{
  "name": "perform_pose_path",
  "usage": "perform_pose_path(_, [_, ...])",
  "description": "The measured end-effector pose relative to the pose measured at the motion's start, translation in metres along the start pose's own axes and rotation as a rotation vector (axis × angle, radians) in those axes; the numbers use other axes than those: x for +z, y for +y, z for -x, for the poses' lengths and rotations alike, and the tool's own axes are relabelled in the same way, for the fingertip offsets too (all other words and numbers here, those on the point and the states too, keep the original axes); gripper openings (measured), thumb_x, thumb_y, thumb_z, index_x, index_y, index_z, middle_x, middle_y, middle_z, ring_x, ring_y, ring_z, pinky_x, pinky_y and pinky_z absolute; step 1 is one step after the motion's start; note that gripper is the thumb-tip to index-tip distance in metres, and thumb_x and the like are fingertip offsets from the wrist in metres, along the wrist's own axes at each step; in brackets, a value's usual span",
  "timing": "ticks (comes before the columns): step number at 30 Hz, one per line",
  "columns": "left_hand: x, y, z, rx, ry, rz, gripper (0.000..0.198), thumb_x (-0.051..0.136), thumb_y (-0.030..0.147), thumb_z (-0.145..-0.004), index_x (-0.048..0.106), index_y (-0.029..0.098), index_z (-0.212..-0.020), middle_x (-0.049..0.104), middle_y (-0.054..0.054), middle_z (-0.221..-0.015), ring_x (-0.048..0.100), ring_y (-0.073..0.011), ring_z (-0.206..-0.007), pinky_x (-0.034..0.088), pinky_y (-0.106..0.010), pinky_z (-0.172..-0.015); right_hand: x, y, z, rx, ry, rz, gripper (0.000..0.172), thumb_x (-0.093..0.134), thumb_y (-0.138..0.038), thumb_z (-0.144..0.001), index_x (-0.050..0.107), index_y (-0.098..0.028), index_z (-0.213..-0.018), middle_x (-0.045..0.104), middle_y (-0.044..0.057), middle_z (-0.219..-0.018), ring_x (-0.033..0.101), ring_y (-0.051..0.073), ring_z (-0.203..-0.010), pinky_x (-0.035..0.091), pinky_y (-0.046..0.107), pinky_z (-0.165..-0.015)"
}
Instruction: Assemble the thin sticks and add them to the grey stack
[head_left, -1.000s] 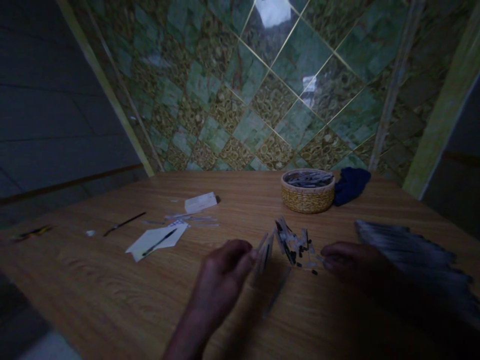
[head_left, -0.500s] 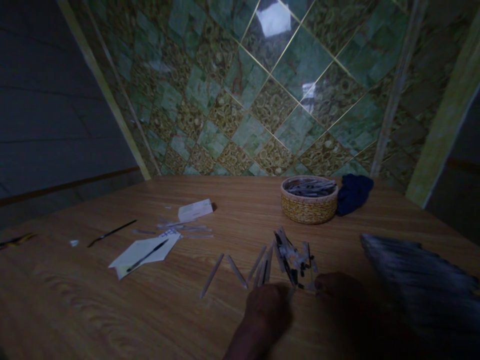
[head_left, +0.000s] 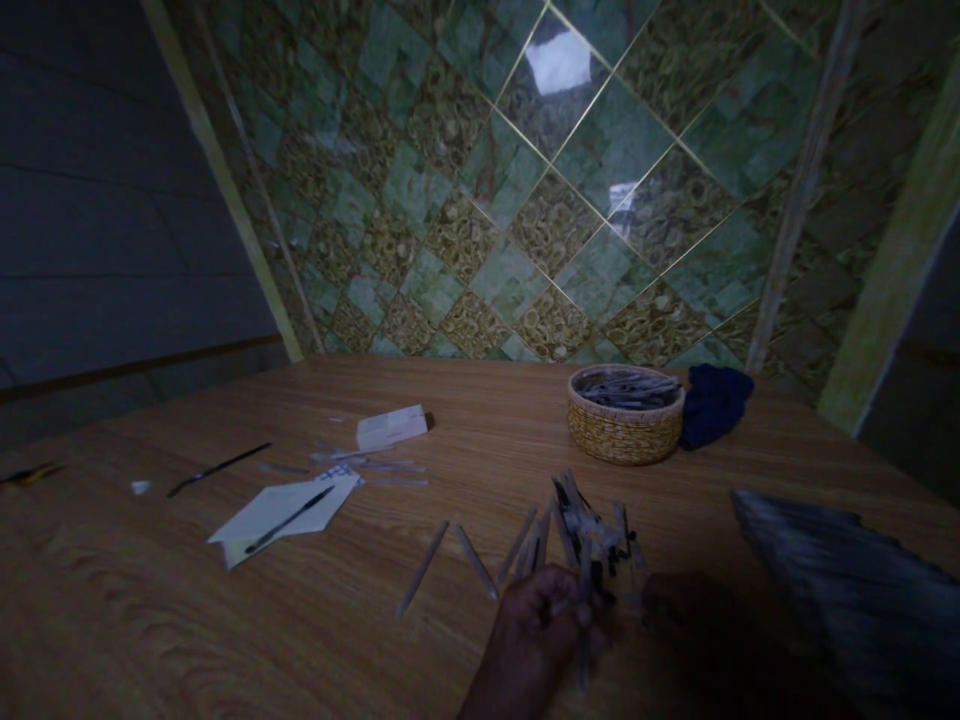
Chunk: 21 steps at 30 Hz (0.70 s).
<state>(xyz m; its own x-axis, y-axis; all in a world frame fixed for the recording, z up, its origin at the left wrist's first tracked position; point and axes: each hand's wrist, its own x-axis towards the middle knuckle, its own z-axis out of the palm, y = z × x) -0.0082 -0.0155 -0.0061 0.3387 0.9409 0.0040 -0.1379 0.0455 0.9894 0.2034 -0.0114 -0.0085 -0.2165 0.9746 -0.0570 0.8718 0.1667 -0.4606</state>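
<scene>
My left hand [head_left: 536, 625] is closed, thumb and fingers pinching a slim grey pen barrel [head_left: 585, 575] that stands nearly upright. Just beyond the fingers lies a loose heap of pen parts [head_left: 576, 505], pale barrels mixed with small black pieces. My right hand [head_left: 686, 605] is in deep shadow at the heap's right side; its fingers are too dark to make out. Several barrels lie left of the heap, among them a single barrel [head_left: 424, 568] set apart.
A woven basket [head_left: 626, 432] full of similar slim sticks stands at the back right, beside a dark blue cloth [head_left: 716, 405]. A dark ridged bundle [head_left: 847, 580] lies at right. Leftward are a white box [head_left: 391, 427], papers [head_left: 277, 505] under a pen [head_left: 289, 520], and a thin black stick [head_left: 217, 470].
My left hand has turned and lifted slightly, and a pen barrel now shows upright in its fingers. My right hand has shifted slightly right and down. The view has tilted a little.
</scene>
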Motion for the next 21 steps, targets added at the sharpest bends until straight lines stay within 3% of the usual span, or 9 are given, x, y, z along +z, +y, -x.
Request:
perform_pose_path(8, [0.006, -0.011, -0.006, 0.009, 0.010, 0.315, 0.027, 0.072, 0.038, -0.069, 0.060, 0.013, -0.074, 0.064, -0.005, -0.066, 0.057, -0.0122, -0.052, 0.040, -0.023, -0.054, 0.005, -0.006, 0.004, 0.026, -0.058, -0.145, 0.020, 0.052, -0.030, -0.090, 0.057, -0.024, -0.109, 0.056, 0.006, -0.117, 0.057, 0.019, -0.098, 0.050, 0.036, -0.081])
perform_pose_path(14, [0.010, -0.017, -0.007, -0.033, 0.058, 0.458, 0.028, 0.077, 0.033, -0.063, 0.059, 0.013, -0.073, 0.066, -0.005, -0.072, 0.054, -0.0090, -0.050, 0.037, -0.019, -0.046, 0.011, -0.011, -0.002, 0.014, -0.065, -0.392, 0.020, 0.052, -0.031, -0.090, 0.058, -0.023, -0.108, 0.057, 0.005, -0.115, 0.058, 0.018, -0.095, 0.050, 0.034, -0.079])
perform_pose_path(17, [0.012, -0.016, -0.006, -0.075, 0.062, 0.495, 0.025, 0.076, 0.030, -0.064, 0.060, 0.013, -0.073, 0.066, -0.005, -0.071, 0.054, -0.0082, -0.050, 0.036, -0.018, -0.046, 0.011, -0.010, -0.006, -0.009, -0.075, -0.565, 0.023, 0.051, -0.037, -0.089, 0.060, -0.019, -0.101, 0.063, 0.004, -0.100, 0.061, 0.016, -0.081, 0.052, 0.031, -0.069])
perform_pose_path(21, [0.013, -0.016, -0.006, -0.098, 0.026, 0.482, 0.026, 0.076, 0.033, -0.065, 0.061, 0.013, -0.073, 0.066, -0.004, -0.068, 0.049, -0.0062, -0.045, 0.031, -0.017, -0.043, 0.005, -0.008, -0.010, -0.051, -0.042, -0.825, 0.041, 0.049, -0.057, -0.082, 0.061, -0.019, -0.092, 0.067, 0.007, -0.081, 0.065, 0.019, -0.065, 0.052, 0.034, -0.058])
